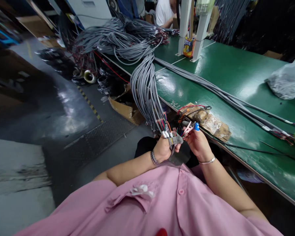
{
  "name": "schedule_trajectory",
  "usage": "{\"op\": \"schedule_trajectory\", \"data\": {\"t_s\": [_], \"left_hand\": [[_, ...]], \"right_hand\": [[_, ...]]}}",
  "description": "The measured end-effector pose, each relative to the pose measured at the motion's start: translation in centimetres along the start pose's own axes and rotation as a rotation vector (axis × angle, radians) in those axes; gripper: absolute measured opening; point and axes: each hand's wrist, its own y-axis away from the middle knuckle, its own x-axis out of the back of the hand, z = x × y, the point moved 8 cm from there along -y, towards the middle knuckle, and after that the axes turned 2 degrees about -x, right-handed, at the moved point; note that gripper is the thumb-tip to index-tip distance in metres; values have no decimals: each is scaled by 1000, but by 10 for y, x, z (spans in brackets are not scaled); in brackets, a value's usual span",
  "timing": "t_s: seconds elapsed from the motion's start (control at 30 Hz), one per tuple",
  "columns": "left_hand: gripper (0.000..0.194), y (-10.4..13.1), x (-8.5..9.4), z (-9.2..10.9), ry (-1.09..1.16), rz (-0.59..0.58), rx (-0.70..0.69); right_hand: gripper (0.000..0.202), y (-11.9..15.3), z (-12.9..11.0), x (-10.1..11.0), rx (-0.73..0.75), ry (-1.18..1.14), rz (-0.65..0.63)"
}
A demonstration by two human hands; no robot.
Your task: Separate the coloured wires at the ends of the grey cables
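My left hand (164,150) is closed around the ends of several grey cables (147,88), whose fanned-out coloured wires (163,124) stick up above the fist. A grey cloth sleeve (176,140) covers one of its digits. Close by on the right, my right hand (197,141) has its fingers drawn together at the thin coloured wires between the hands. A blue cover (196,126) sits on one of its fingertips. A small pale pink forked piece (188,128) shows at those fingers; its kind is unclear.
A taped wooden block (208,123) with red and black leads lies at the green table's (226,68) near edge. Grey cables (206,83) stretch across the tabletop; a large cable pile (113,39) lies farther back. A cardboard box (126,105) stands below. Another person (163,14) sits beyond.
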Motion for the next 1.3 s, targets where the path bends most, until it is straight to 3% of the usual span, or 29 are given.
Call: {"op": "schedule_trajectory", "data": {"t_s": [0.17,0.37,0.6,0.7,0.9,1.3], "left_hand": [[23,-2,1,-2,-31,-13,6],[18,-3,3,-6,-54,-12,7],[22,4,4,-4,-44,-3,-17],[25,10,7,-1,-26,26,-45],[24,12,5,3,1,60,-136],[27,1,3,0,-51,86,-133]], "right_hand": [[41,-5,6,-1,-46,-70,-2],[35,-8,4,0,14,-119,11],[53,-2,9,-1,-102,-159,-42],[48,2,7,-3,-111,-159,-80],[33,4,-7,-3,22,-53,-9],[35,-9,5,4,10,-156,54]]}}
